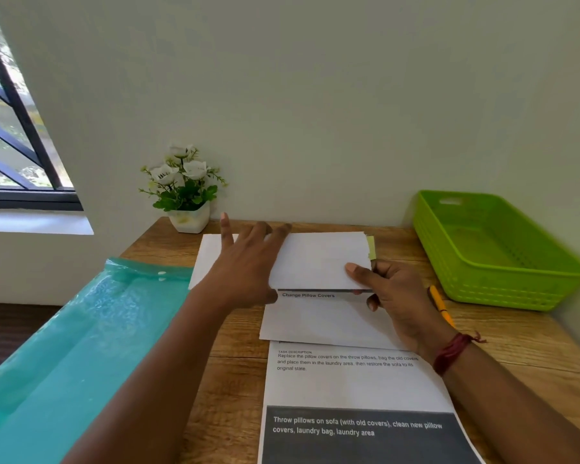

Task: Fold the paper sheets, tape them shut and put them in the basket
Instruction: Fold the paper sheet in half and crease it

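Observation:
A folded white paper [318, 259] is lifted a little above the wooden table [235, 346], a strip of yellow-green tape [371, 247] showing at its right edge. My right hand [389, 296] pinches the folded paper's lower right corner. My left hand [245, 262] hovers at its left side with fingers spread, holding nothing. Under it lies another white sheet [322, 319] headed "Change Pillow Covers". A printed sheet [355, 390] with a dark band lies nearer to me. The green plastic basket [496, 289] stands empty at the right.
A potted white flower [185, 192] stands at the table's back left by the wall. A teal plastic folder [67, 346] hangs over the table's left edge. A yellow pencil [441, 304] lies between my right hand and the basket. One more white sheet [208, 256] lies under my left hand.

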Demonstrator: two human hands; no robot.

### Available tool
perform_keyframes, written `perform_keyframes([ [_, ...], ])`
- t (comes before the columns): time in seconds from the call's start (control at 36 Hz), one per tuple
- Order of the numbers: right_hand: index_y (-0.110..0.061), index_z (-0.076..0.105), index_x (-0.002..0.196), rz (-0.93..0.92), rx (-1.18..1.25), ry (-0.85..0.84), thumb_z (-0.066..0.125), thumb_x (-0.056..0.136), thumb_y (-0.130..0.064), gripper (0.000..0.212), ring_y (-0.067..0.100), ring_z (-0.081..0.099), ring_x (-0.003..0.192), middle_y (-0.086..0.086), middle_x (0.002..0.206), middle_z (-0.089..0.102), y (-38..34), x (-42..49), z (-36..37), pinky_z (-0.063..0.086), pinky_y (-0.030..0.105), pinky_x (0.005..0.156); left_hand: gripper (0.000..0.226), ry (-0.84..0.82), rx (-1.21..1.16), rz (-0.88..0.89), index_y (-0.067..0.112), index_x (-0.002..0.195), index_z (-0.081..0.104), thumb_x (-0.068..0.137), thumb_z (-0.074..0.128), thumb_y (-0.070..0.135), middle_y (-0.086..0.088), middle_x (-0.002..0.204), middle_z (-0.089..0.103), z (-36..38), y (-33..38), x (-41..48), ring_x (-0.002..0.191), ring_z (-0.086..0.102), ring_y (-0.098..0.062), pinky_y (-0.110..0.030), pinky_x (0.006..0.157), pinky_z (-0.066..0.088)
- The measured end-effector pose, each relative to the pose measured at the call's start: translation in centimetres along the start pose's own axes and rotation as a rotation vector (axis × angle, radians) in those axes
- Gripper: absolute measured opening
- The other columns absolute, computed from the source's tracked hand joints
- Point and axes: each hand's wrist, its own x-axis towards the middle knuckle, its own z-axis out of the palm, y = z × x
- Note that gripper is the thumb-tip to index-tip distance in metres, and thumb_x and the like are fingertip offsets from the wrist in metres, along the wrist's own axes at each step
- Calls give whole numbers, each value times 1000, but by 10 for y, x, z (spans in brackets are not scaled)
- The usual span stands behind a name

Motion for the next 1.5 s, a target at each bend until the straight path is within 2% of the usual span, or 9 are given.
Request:
perform_keyframes([
  [0.19,-18,71,68,-5,-71,51,76,82,-31,19,24,58,71,8,76,71,0,-2,1,39,30,48,111,-71,-31,14,17,154,11,69,79,41,-5,141,36,4,25,3,139,30,-27,-65,116,-8],
  [0.31,-17,64,65,-42,-164,214,74,83,-31,25,9,51,63,-15,63,61,2,2,-4,40,31,57,107,-104,-35,-2,14,154,13,72,78,38,-6,139,41,5,28,0,135,37,-28,-65,116,-8],
  [0.44,-15,63,66,-51,-234,231,66,88,-16,23,13,62,66,0,73,68,3,4,-6,41,29,50,99,-88,-31,-28,19,152,18,73,78,28,-4,136,48,4,23,0,132,42,-28,-65,116,-7],
  [0.75,-33,66,76,-228,-789,-192,78,79,-33,13,-3,62,80,-16,80,69,2,4,-16,48,24,77,93,-127,-118,-173,33,148,21,74,74,13,-2,143,36,-13,-17,-4,142,25,-26,-77,109,2],
  [0.92,-46,53,116,-305,-1126,-422,53,63,-86,66,-2,46,103,-25,106,49,11,-1,-15,39,26,88,113,-234,-171,-222,33,153,3,71,75,6,-2,152,20,-15,-38,-9,147,8,-27,-71,111,-7],
  [1.08,-45,51,121,-224,-1051,-458,74,64,-69,66,-3,47,103,-19,110,49,12,3,-12,43,25,88,121,-242,-180,-213,33,154,-5,69,76,4,-2,152,16,-12,-40,-9,148,5,-27,-68,113,-10],
  [1.19,-42,52,123,-236,-1066,-450,77,74,-51,55,-12,44,92,-25,99,44,9,7,-17,33,7,73,118,-243,-183,-145,32,153,-2,67,75,5,-1,146,18,-3,-36,-6,144,9,-27,-70,114,-7],
  [1.36,-39,63,89,-189,-1061,-417,69,84,-47,12,4,53,75,-13,78,57,-2,14,-32,42,24,66,118,-243,-184,-113,32,154,-5,69,75,12,-2,148,18,7,-31,-2,144,9,-27,-69,114,-7],
  [1.5,-27,64,69,-187,-1063,-284,68,86,-47,26,7,54,64,-8,65,60,-12,15,-54,38,28,58,122,-229,-136,-90,34,153,-8,68,77,12,0,146,19,12,-28,-1,142,11,-26,-71,113,-6],
])
